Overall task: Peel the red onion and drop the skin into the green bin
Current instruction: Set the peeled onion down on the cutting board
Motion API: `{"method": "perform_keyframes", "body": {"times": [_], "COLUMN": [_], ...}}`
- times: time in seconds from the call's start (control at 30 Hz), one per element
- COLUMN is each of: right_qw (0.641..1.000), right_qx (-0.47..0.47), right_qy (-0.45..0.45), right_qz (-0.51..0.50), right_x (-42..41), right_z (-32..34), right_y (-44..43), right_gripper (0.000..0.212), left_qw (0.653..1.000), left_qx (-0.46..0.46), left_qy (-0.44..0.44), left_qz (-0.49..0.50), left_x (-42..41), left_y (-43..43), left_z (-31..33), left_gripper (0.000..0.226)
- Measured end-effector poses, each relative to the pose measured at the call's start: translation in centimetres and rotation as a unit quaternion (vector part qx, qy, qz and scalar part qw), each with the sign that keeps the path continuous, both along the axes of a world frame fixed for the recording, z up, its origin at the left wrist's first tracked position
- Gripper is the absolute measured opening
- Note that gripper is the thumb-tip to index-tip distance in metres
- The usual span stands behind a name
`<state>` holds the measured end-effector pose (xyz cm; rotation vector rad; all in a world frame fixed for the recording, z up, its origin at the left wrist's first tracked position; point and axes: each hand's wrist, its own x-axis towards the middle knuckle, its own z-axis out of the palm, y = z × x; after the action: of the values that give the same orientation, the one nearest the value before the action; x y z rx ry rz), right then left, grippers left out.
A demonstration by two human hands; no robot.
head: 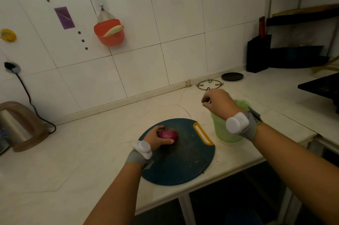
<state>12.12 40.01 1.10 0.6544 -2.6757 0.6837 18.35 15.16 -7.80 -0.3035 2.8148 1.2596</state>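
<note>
Head view, mid-task. I am watching the left hand (156, 137) holding the onion (168, 135) down on the round dark board (183, 166) at lower centre of the frame; the thumb is lying along the near side and the fingers are curling over the far top, clamped on the bulb. The right hand (218, 103) is hovering right of centre, above the far rim of the bin (222, 133), which is standing just beside the board's yellow handle. Its fingers are curled in with the tips bunched against the thumb. A pale speck is showing there, but I cannot tell whether it is a scrap of skin or nothing at all. I am judging the peeling as partly done at most: the onion is showing glossy purple, no loose skin is lying on the board, and the wrist is hiding the bin's inside, so what is already dropped is not visible. The onion is lying on its side, I think, with a dark tuft pointing to the upper left under the fingers, so its long axis is running from upper left to lower right.
</note>
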Motion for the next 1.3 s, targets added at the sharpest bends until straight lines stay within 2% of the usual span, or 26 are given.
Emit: {"method": "perform_keyframes", "body": {"times": [0.17,0.3,0.47,0.63,0.8,0.9,0.93,1.0,1.1,1.17,1.3], "right_qw": [0.993,0.981,0.957,0.958,0.961,0.934,0.941,0.970,0.991,0.993,0.977], "right_qx": [0.060,0.071,0.066,-0.056,-0.065,-0.003,0.008,0.011,-0.019,-0.039,0.047], "right_qy": [-0.081,-0.178,-0.280,-0.275,-0.249,-0.334,-0.319,-0.227,-0.104,-0.031,0.017], "right_qz": [0.061,0.026,-0.023,-0.057,-0.101,-0.129,-0.116,-0.086,-0.079,-0.110,-0.208], "right_x": [0.5,-0.5,-1.5,-2.1,-1.7,-1.8,-1.8,-1.8,-1.6,-1.7,-1.9], "right_z": [-3.6,-7.6,-11.2,-12.6,-12.9,-12.2,-11.7,-10.0,-5.7,-2.2,1.7], "right_y": [-3.0,-4.6,-5.4,-5.6,-6.3,-6.8,-6.9,-6.9,-5.1,-3.1,1.9], "right_gripper": [0.026,0.035,0.051,0.031,0.029,0.037,0.031,0.020,0.021,0.023,0.016], "left_qw": [1.000,0.996,0.993,0.998,0.999,0.999,0.999,0.999,0.998,0.997,0.995], "left_qx": [0.004,0.019,0.030,-0.008,-0.024,-0.023,-0.019,-0.006,0.001,-0.011,-0.005], "left_qy": [0.022,0.080,0.113,0.052,0.037,0.040,0.043,0.052,0.061,0.065,0.100], "left_qz": [0.013,0.040,0.034,-0.019,-0.026,-0.026,-0.022,-0.014,-0.017,-0.025,-0.029], "left_x": [0.3,0.4,0.2,0.5,0.7,1.0,1.0,1.1,1.1,1.0,1.2], "left_y": [0.2,0.0,-0.2,0.0,0.1,0.2,0.2,0.2,0.4,0.5,1.7], "left_z": [0.4,1.0,1.6,1.8,2.0,2.2,2.3,2.6,3.3,3.8,5.3], "left_gripper": [0.066,0.060,0.052,0.046,0.046,0.045,0.044,0.039,0.035,0.034,0.031]}}
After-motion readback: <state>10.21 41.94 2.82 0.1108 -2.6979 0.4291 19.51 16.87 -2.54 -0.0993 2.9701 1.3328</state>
